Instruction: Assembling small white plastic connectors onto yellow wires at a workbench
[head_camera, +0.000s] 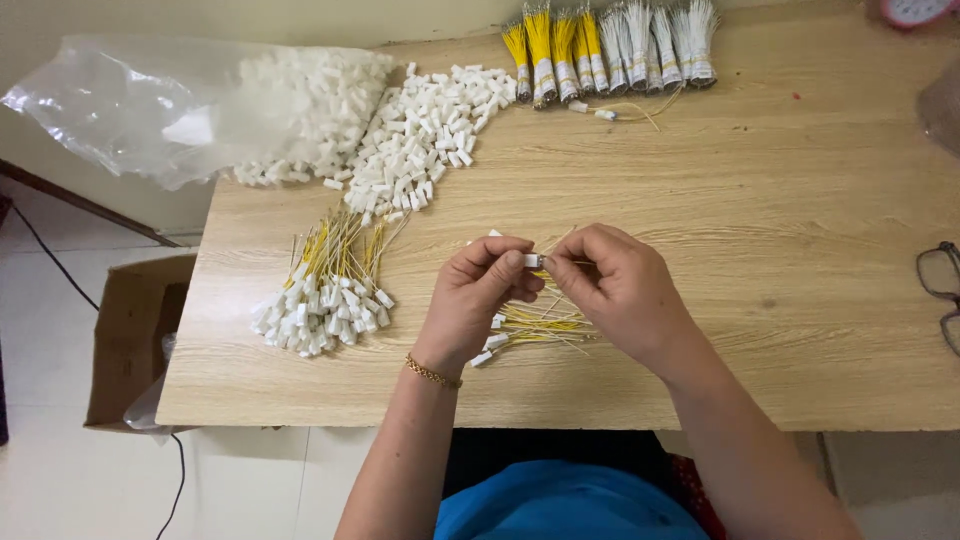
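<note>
I see the wooden table first, then the clear plastic bag spilling loose white connectors, the banded wire bundles at the far edge, and a finished pile to my left. My left hand pinches a small white connector above the loose yellow wires — my right hand pinches a wire end against it. I judge the insertion under way; seating it calls for a straight, steady push.
</note>
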